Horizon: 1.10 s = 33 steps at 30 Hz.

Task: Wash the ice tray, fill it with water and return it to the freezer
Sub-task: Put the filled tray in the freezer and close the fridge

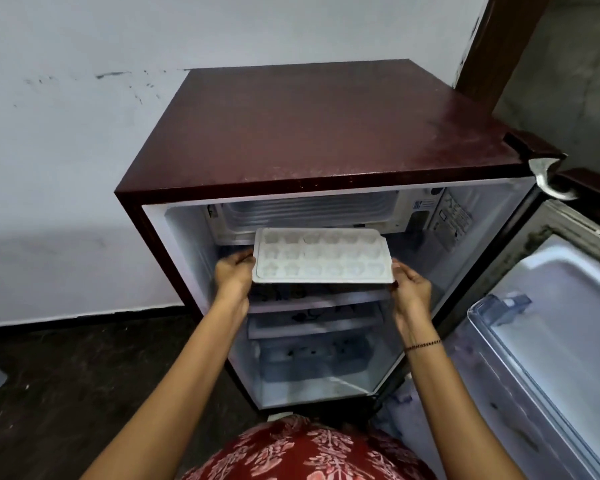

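Both hands grasp the white ice tray (323,258) by its short ends. The left hand (234,271) curls round the left end and the right hand (411,285) pinches the right end, with a beaded bracelet (423,344) on its wrist. The tray is held roughly level in the open front of the maroon fridge (326,126), its far edge at the mouth of the freezer compartment (302,213) in the fridge's top, above the fridge's shelves (312,303). Its cells are star-shaped and round; whether they hold water cannot be told. The fridge door (551,323) stands swung open at the fridge's right.
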Each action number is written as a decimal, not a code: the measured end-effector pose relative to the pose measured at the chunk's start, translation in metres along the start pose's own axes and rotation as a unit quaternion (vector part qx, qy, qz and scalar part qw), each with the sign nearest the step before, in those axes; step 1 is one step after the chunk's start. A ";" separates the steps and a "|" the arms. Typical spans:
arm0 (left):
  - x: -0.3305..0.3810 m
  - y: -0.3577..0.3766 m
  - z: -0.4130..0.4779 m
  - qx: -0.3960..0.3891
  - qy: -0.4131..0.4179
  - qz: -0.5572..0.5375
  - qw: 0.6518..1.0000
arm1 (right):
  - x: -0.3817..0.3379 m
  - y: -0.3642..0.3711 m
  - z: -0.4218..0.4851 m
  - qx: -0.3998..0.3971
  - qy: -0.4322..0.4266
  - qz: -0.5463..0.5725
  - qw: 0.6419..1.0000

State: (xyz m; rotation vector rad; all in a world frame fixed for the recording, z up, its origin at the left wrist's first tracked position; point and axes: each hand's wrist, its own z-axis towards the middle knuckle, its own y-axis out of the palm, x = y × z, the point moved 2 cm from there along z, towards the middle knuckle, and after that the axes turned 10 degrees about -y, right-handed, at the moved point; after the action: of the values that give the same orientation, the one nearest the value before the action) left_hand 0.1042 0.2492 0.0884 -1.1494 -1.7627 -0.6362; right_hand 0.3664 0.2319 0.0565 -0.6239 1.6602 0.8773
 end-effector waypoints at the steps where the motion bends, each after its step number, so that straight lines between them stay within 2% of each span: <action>1: 0.002 0.004 0.003 0.000 0.003 -0.007 1.000 | -0.002 0.003 0.005 -0.005 -0.005 -0.006 1.000; 13: 0.031 0.033 0.045 -0.007 0.009 -0.028 1.000 | -0.007 0.037 0.070 -0.061 -0.077 -0.097 0.990; 16: 0.039 0.040 0.054 -0.003 0.028 0.023 0.999 | -0.010 0.042 0.083 -0.074 -0.111 -0.139 0.981; 19: 0.047 0.045 0.058 -0.031 0.033 -0.006 0.999 | -0.015 0.046 0.092 -0.107 -0.146 -0.185 0.966; 21: 0.049 0.045 0.062 -0.012 0.057 -0.018 0.998 | -0.016 0.045 0.091 -0.128 -0.201 -0.267 0.934; 22: 0.047 0.045 0.062 0.018 0.086 0.018 0.996 | -0.015 0.044 0.088 -0.127 -0.244 -0.310 0.910; 24: 0.037 0.045 0.054 0.096 0.188 0.160 0.964 | -0.010 0.042 0.077 -0.123 -0.324 -0.349 0.870; 26: 0.021 0.049 0.041 0.129 0.319 0.280 0.896 | 0.000 0.043 0.065 -0.132 -0.394 -0.377 0.828; 28: 0.004 0.057 0.033 0.123 0.407 0.371 0.826 | 0.013 0.045 0.057 -0.157 -0.431 -0.405 0.791; 30: -0.008 0.066 0.032 0.121 0.426 0.448 0.777 | 0.021 0.047 0.053 -0.178 -0.448 -0.444 0.755; 33: -0.014 0.071 0.036 0.132 0.416 0.513 0.739 | 0.026 0.047 0.057 -0.182 -0.448 -0.503 0.716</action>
State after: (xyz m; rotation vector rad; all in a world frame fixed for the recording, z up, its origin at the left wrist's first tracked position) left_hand 0.1553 0.3022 0.0560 -1.1550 -0.2846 -0.1208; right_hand 0.3559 0.3070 0.0353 -1.0035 0.1180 0.4947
